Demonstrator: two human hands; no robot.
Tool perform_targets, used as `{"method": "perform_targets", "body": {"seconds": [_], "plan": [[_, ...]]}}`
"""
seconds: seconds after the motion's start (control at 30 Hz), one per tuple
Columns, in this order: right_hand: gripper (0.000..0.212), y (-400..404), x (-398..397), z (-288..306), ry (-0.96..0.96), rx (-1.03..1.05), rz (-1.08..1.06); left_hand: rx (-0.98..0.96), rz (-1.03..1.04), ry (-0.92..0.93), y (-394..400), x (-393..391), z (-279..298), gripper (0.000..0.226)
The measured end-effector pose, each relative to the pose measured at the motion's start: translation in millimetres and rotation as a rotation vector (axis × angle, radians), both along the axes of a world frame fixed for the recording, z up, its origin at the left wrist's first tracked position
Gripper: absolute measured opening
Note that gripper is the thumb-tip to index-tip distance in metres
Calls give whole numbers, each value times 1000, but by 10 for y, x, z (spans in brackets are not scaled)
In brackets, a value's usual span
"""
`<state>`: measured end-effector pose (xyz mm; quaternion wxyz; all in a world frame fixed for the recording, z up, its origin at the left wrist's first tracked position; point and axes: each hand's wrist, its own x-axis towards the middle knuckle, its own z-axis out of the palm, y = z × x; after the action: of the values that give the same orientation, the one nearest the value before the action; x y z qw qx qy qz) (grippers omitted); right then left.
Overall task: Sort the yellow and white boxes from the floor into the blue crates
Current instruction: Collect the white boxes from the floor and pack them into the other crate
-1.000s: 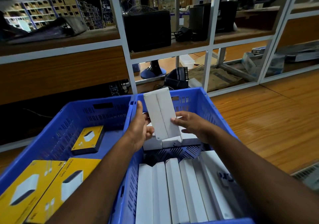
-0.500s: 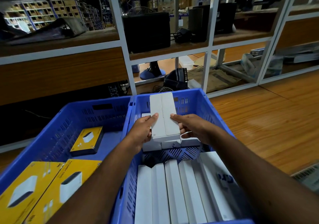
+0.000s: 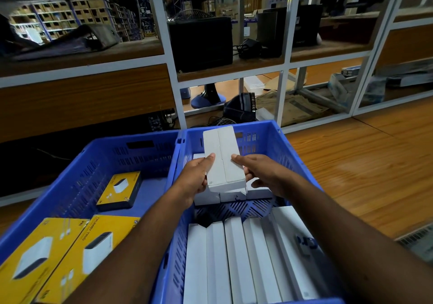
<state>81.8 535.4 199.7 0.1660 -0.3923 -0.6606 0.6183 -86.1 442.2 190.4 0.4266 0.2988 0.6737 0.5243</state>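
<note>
Head view: the right blue crate (image 3: pixel 269 139) is the landmark, holding white boxes only. Touching its left wall stands the left blue crate (image 3: pixel 98 160), which holds the yellow boxes (image 3: pixel 70 254). Inside the right crate, a near row of white boxes (image 3: pixel 234 264) stands on edge; a far row (image 3: pixel 234 194) lies by its back wall. Above that far row, the left hand (image 3: pixel 199 177) and right hand (image 3: pixel 260 174) pinch one white box (image 3: pixel 222 160) by its long sides, thumbs on top. The placing step looks to be in hand; next, the box probably needs lowering flat onto the far row before the fingers let go.
</note>
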Motion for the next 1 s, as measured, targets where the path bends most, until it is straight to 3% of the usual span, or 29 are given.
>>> {"method": "perform_targets", "body": {"seconds": [0.1,0.2,0.3,0.37,0.47,0.53,0.63,0.8,1.0], "plan": [[29,28,29,9,75,12,-5,45,20,-37,5,-7,3,64],[35,72,37,-8,154,55,-41,90,15,-148,8,-36,22,84],[51,124,9,-72,201,223,-82,107,-46,-269,-5,-55,49,87],[58,118,-12,-73,230,271,-96,113,-106,-274,-26,-47,65,75],[50,69,-57,-22,323,165,-117,112,-73,-195,-31,-39,62,50],[35,47,-86,9,321,88,-171,122,-44,-152,-15,-49,34,59],[21,81,-96,-21,222,137,-262,119,-60,-27,-15,-44,9,77],[65,106,-45,-45,109,424,-255,82,-178,209,-26,-4,-10,90],[65,82,53,28,-57,361,50,78,-253,440,-40,-6,-45,90]]}}
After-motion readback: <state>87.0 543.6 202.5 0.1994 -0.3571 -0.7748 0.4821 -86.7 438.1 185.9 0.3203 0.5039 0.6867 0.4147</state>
